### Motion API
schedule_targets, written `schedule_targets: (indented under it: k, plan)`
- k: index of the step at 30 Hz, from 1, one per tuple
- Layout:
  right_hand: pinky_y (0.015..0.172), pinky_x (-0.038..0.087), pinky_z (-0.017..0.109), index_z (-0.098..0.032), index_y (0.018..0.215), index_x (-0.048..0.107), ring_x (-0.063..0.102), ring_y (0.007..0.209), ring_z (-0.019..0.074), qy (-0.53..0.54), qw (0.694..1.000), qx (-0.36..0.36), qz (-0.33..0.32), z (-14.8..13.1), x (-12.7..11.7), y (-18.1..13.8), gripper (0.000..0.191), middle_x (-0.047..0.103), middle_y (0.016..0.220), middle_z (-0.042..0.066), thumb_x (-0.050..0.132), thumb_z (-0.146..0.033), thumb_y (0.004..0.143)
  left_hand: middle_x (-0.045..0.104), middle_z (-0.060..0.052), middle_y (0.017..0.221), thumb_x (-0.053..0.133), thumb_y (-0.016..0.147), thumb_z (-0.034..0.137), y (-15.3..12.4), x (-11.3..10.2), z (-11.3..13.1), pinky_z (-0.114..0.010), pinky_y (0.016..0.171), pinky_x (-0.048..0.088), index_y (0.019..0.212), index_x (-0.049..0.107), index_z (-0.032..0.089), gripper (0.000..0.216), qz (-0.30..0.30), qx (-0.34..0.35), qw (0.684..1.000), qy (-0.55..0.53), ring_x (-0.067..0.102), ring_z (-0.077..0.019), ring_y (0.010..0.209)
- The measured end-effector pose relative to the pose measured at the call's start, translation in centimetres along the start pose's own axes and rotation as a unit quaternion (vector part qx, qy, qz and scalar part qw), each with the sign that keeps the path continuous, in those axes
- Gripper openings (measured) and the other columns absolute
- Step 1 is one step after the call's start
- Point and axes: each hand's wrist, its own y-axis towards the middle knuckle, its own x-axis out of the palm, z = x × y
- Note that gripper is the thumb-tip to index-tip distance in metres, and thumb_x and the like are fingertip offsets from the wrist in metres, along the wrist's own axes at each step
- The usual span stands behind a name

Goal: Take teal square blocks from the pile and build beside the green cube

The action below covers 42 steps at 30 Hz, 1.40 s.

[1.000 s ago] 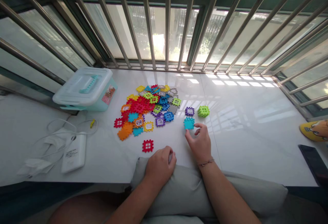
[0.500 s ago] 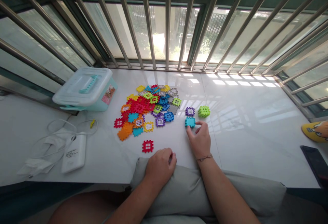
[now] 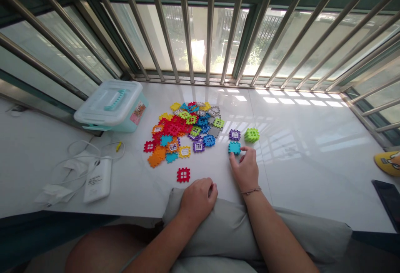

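My right hand [image 3: 245,168] has thumb and fingers around the near corners of a turquoise interlocking building tile [image 3: 234,147], which seems to top a small stack on the white surface. Just behind it lies a purple window tile [image 3: 234,135]. A stack of lime-green tiles [image 3: 251,135] stands to the right of that. My left hand [image 3: 200,198] rests loosely curled on the grey cushion [image 3: 218,227]; its palm is hidden, and no object shows in it. A red window tile [image 3: 183,174] lies flat a little beyond the left hand.
A heap of mixed coloured tiles [image 3: 175,129] spreads left of centre. Behind it on the left is a lidded tub [image 3: 109,104]. A white power bank [image 3: 98,180] and cables lie at left. A phone [image 3: 387,200] and yellow object [image 3: 389,162] sit at far right. Metal bars [image 3: 209,35] line the window.
The whole view has shifted slightly, so everything appears a little further right. Both hands keep nearly the same pose, the right one still at the turquoise tile.
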Motion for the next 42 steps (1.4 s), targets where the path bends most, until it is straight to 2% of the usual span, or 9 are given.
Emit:
schedule_targets:
  k: [6,10,13,16,19,26,31,37,42]
  plan:
    - [0.074,0.052,0.036,-0.024,0.121,0.054,0.053,0.073,0.0163,0.021,0.999,-0.031,0.014,0.2,-0.3,-0.1,0.038,0.058,0.123,0.009,0.069,-0.047,0.095,0.064,0.000,0.076,0.061,0.100,0.021,0.4,-1.8,-0.6,-0.033,0.069,0.042,0.080,0.060,0.023,0.020,0.095,0.002,0.994,-0.059,0.062,-0.0178,0.073]
    - [0.075,0.052,0.036,-0.024,0.119,0.054,0.053,0.076,0.0175,0.033,0.998,-0.054,0.025,0.2,-0.4,-0.4,0.031,0.058,0.121,0.009,0.066,-0.042,0.097,0.072,-0.008,0.096,0.055,0.105,0.024,1.9,-4.9,-3.4,-0.039,0.091,0.050,0.096,0.069,0.021,0.017,0.195,-0.013,0.979,0.048,0.065,-0.0264,0.096]
    - [0.080,0.053,0.038,-0.023,0.118,0.054,0.053,0.079,0.0190,0.043,0.995,-0.086,0.036,0.0,-0.4,-0.7,0.028,0.058,0.117,0.008,0.065,-0.039,0.099,0.071,-0.014,0.110,0.051,0.106,0.024,3.1,-6.4,-6.5,-0.045,0.096,0.052,0.116,0.073,0.017,0.025,0.176,-0.078,0.969,0.152,0.063,-0.0324,0.105]
    - [0.082,0.053,0.040,-0.022,0.117,0.055,0.052,0.082,0.0205,0.051,0.991,-0.117,0.040,-0.4,-0.6,-1.1,0.024,0.058,0.111,0.008,0.063,-0.037,0.100,0.068,-0.016,0.110,0.055,0.102,0.023,3.7,-7.0,-9.0,-0.046,0.091,0.054,0.107,0.076,0.017,0.022,0.113,-0.140,0.962,0.205,0.063,-0.0351,0.103]
    - [0.081,0.053,0.040,-0.023,0.116,0.055,0.052,0.082,0.0209,0.059,0.990,-0.127,0.032,-0.8,-0.8,-1.4,0.021,0.058,0.107,0.007,0.061,-0.036,0.101,0.066,-0.015,0.109,0.059,0.101,0.026,3.6,-7.1,-10.3,-0.046,0.089,0.055,0.104,0.075,0.019,0.018,0.089,-0.143,0.966,0.197,0.063,-0.0354,0.105]
    - [0.079,0.053,0.039,-0.024,0.110,0.055,0.055,0.085,0.0213,0.081,0.982,-0.169,-0.001,-1.1,-0.9,-2.0,0.013,0.060,0.103,0.007,0.059,-0.031,0.101,0.064,-0.013,0.106,0.060,0.099,0.023,3.1,-7.6,-11.1,-0.047,0.096,0.055,0.091,0.069,0.021,0.012,0.091,-0.101,0.976,0.167,0.063,-0.0336,0.105]
    - [0.074,0.052,0.036,-0.024,0.109,0.055,0.053,0.078,0.0178,0.107,0.973,-0.205,-0.021,-1.3,-0.9,-2.2,0.009,0.062,0.108,0.007,0.060,-0.027,0.101,0.065,-0.013,0.108,0.062,0.099,0.025,2.4,-7.8,-11.9,-0.047,0.100,0.055,0.094,0.068,0.021,0.008,0.101,-0.086,0.981,0.138,0.062,-0.0321,0.106]
    - [0.071,0.051,0.033,-0.024,0.107,0.056,0.047,0.067,0.0137,0.116,0.974,-0.192,-0.043,-1.6,-0.9,-2.4,0.007,0.062,0.111,0.006,0.058,-0.027,0.101,0.065,-0.015,0.112,0.066,0.098,0.027,1.4,-7.2,-12.8,-0.048,0.100,0.055,0.111,0.070,0.018,0.017,0.104,-0.089,0.981,0.137,0.062,-0.0337,0.108]
    - [0.070,0.050,0.032,-0.024,0.103,0.056,0.048,0.065,0.0134,0.114,0.974,-0.183,-0.064,-1.5,-0.9,-2.5,0.003,0.062,0.107,0.004,0.057,-0.026,0.100,0.063,-0.014,0.111,0.065,0.098,0.026,1.2,-7.1,-12.4,-0.048,0.099,0.055,0.097,0.072,0.020,0.009,0.109,-0.089,0.982,0.128,0.061,-0.0332,0.107]
